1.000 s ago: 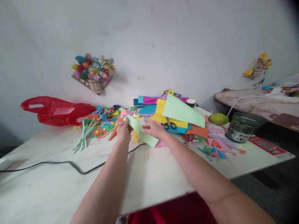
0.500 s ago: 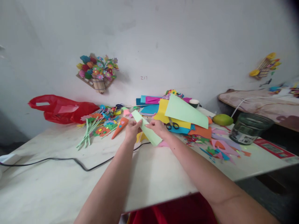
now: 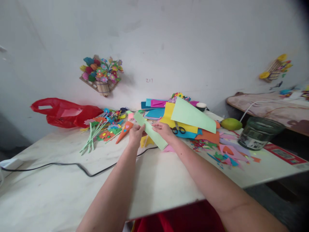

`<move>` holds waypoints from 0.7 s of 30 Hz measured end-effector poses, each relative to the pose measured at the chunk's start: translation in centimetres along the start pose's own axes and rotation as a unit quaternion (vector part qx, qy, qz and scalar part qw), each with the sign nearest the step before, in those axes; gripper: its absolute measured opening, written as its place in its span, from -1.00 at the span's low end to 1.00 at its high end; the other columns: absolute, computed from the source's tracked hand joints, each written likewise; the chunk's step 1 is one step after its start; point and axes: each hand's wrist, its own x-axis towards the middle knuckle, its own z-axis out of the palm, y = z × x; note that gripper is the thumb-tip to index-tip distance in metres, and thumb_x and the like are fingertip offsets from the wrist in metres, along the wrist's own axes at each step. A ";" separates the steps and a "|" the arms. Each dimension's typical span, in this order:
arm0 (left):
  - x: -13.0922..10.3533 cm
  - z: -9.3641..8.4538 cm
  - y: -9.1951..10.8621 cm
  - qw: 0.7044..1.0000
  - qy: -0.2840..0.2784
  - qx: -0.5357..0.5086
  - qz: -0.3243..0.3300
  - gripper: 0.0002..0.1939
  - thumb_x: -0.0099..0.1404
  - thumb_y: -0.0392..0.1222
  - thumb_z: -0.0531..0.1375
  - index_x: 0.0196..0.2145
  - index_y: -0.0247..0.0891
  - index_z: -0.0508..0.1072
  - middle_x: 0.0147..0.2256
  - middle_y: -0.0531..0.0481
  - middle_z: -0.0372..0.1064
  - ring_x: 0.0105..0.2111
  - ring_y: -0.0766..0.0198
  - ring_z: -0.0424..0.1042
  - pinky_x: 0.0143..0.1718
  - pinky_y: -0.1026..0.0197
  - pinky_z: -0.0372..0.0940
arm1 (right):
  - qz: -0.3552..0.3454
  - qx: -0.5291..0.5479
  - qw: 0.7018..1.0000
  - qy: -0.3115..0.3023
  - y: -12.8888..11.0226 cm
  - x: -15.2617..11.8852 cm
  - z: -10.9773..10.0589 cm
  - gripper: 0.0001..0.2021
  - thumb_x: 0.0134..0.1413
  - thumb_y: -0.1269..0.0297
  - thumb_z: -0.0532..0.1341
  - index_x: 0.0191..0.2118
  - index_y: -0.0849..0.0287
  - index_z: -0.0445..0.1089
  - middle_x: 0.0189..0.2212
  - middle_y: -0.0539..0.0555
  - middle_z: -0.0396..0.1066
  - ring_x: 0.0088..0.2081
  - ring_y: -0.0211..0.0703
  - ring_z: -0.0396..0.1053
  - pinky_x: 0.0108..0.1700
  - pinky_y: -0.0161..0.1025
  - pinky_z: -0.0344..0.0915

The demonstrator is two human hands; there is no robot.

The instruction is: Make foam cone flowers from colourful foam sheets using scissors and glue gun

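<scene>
Pale green strip (image 3: pixel 150 129), held slantwise between two hands above the marble-patterned table (image 3: pixel 60 190), near the middle of the view. The table bears all of the following. A red plastic bag (image 3: pixel 61 112) lies at the far left, near the wall. A large pale green sheet (image 3: pixel 193 116) overlaps a yellow sheet (image 3: pixel 169 112), both beyond the right hand. A dark green glass jar (image 3: pixel 258 133) stands at the right. The left hand (image 3: pixel 135 134) grips the strip's left edge, thumb and fingers closed together; the right hand (image 3: pixel 163 131) pinches its opposite edge, fingers drawn narrow. A bundle of pale green stems (image 3: pixel 91 139) lies left of the hands. An orange cone (image 3: pixel 124 132) with small hearts rests just beside the left hand. A yellow-green fruit (image 3: pixel 231 124) sits near the jar. Black-handled scissors (image 3: pixel 178 130) lie on the yellow sheet, just beside the right hand.
</scene>
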 end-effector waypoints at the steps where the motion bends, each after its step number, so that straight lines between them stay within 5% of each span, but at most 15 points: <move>1: 0.0 0.0 0.0 1.000 0.001 0.002 -0.001 -0.68 -0.09 -0.09 0.40 -0.63 -0.34 0.37 -0.67 -0.01 0.32 -0.62 0.31 0.36 -0.50 0.23 0.38 | 0.000 0.002 1.000 0.005 0.0 0.0 0.0 -0.83 -0.14 0.31 0.26 -0.32 0.19 0.44 -0.36 0.05 0.49 -0.33 -0.21 0.40 -0.25 -0.26 0.30; 7: 0.1 0.2 0.1 1.000 0.011 0.014 -0.007 -0.64 -0.11 -0.05 0.39 -0.66 -0.31 0.31 -0.68 0.00 0.31 -0.64 0.30 0.35 -0.52 0.21 0.37 | 0.001 -0.013 1.000 0.012 -1.1 -0.7 0.2 -0.86 -0.17 0.23 0.26 -0.46 0.19 0.38 -0.49 -0.01 0.42 -0.44 -0.25 0.35 -0.35 -0.28 0.26; 17: -0.6 0.8 0.3 1.000 -0.008 0.014 0.005 -0.60 -0.19 -0.02 0.42 -0.66 -0.30 0.32 -0.64 0.03 0.33 -0.63 0.35 0.34 -0.58 0.32 0.24 | 0.010 -0.035 0.999 -0.006 -1.0 -1.1 0.5 -0.63 -0.25 0.01 0.32 -0.61 0.16 0.19 -0.69 -0.13 0.14 -0.61 -0.35 0.09 -0.55 -0.34 0.02; 21: -0.8 0.8 0.3 0.999 -0.025 0.022 -0.015 -0.60 -0.15 0.05 0.40 -0.62 -0.32 0.38 -0.58 -0.04 0.38 -0.56 0.30 0.38 -0.54 0.30 0.26 | 0.041 0.008 0.999 -0.010 -0.7 -1.1 0.3 -0.69 -0.11 0.00 0.24 -0.53 0.17 0.28 -0.64 -0.08 0.26 -0.58 -0.31 0.17 -0.52 -0.33 0.08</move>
